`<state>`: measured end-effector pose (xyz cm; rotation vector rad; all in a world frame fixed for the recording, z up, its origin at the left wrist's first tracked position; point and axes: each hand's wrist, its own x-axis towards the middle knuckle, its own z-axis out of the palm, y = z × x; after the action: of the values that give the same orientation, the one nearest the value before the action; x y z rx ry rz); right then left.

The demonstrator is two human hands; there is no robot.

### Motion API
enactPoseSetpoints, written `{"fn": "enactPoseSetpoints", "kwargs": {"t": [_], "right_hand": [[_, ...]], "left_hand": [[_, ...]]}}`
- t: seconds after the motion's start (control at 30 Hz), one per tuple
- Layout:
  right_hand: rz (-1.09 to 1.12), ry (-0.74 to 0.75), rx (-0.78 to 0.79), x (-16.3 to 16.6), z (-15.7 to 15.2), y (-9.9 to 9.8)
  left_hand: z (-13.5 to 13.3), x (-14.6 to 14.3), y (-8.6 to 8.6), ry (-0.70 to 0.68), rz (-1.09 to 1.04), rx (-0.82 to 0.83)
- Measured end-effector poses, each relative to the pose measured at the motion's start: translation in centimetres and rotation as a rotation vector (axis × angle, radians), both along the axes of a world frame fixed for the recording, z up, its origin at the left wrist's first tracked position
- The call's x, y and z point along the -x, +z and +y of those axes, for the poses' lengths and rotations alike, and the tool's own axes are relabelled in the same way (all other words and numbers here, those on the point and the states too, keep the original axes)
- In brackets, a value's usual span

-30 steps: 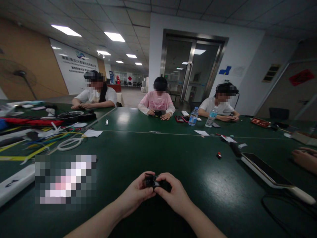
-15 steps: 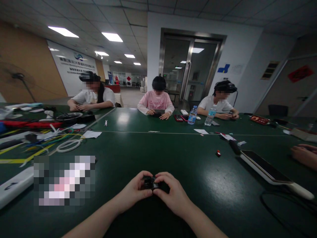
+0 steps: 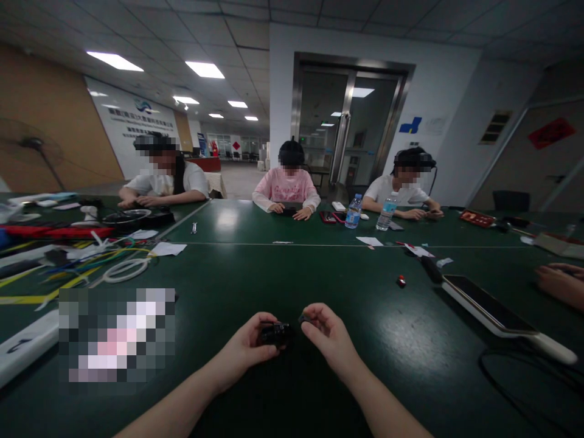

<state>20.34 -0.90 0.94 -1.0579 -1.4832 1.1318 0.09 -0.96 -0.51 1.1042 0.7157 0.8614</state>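
Observation:
Just above the dark green table (image 3: 219, 286), my left hand (image 3: 250, 340) grips a small black glossy device (image 3: 275, 333) between thumb and fingers. Its exact kind is too dark to make out. My right hand (image 3: 329, 333) is a short way to the right, thumb and fingers pinched on a small dark piece (image 3: 305, 318). A gap separates that piece from the black device.
At left lie a white power strip (image 3: 31, 344), a coiled white cable (image 3: 126, 269) and loose wires. A phone (image 3: 488, 303) on a white stand, a small red object (image 3: 401, 280) and a black cable lie right. Bottles (image 3: 353, 212) stand farther back. Several people sit around the table.
My right hand has moved up and right, away from the black device, with a small dark piece in its fingers. My left hand keeps the device in nearly the same place.

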Motion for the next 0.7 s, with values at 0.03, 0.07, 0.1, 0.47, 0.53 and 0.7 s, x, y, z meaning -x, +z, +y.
{"fn": "enactPoseSetpoints", "kwargs": {"t": [0.03, 0.07, 0.1, 0.47, 0.53, 0.7], "right_hand": [[0.022, -0.012, 0.010, -0.17, 0.07, -0.10], [0.040, -0.022, 0.023, -0.33, 0.13, -0.19], [0.060, -0.037, 0.038, -0.48, 0.18, -0.25], [0.419, -0.135, 0.164, -0.88, 0.86, -0.82], [0.477, -0.115, 0.208, -0.92, 0.89, -0.83], [0.594, -0.058, 0.274, -0.99, 0.89, -0.98]], "left_hand": [[-0.01, 0.02, 0.01, 0.003, 0.000, 0.005], [-0.02, 0.03, 0.05, 0.009, 0.000, 0.013], [-0.05, 0.03, 0.13, 0.015, -0.002, 0.024], [-0.02, -0.09, 0.58, 0.015, -0.026, 0.095], [-0.03, -0.12, 0.38, 0.023, -0.028, 0.073], [-0.04, -0.17, 0.22, 0.032, 0.000, 0.024]]}}
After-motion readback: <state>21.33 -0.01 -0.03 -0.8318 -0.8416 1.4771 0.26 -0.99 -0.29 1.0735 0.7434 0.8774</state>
